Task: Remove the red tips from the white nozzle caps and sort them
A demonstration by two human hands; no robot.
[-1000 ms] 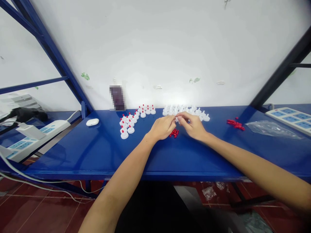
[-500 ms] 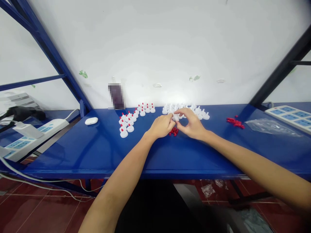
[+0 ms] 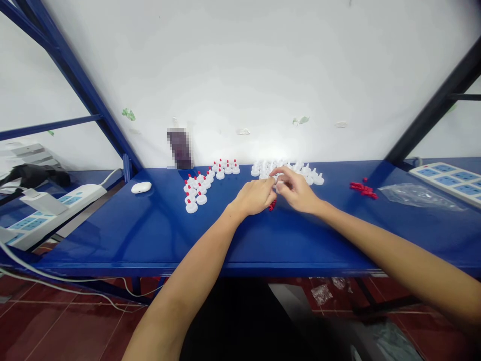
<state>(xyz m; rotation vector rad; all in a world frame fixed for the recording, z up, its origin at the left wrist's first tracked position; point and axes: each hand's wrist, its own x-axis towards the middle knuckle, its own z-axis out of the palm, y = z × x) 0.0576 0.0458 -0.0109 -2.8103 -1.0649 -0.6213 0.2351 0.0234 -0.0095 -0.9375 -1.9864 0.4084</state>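
My left hand (image 3: 256, 196) is closed, its fingertips pinching a white nozzle cap (image 3: 274, 183) that is mostly hidden. From the other side my right hand (image 3: 297, 190) meets it, thumb and index finger curled round the same cap. Just below the fingers lies a small pile of red tips (image 3: 272, 205), partly covered by my left hand. Behind my right hand stand many white nozzle caps without red tips (image 3: 308, 173). To the left, several white nozzle caps with red tips (image 3: 202, 199) stand upright in loose rows.
On the blue table (image 3: 150, 235), a white earphone case (image 3: 141, 187) lies left. At right are more red tips (image 3: 364, 189) and a clear plastic bag (image 3: 421, 196). Power strips (image 3: 80, 196) flank the table. A blurred dark object (image 3: 181, 149) leans on the wall.
My left hand has shifted slightly right, closing toward my right hand. My right thumb has curled in. The white nozzle cap between them and the red pile are now more covered.
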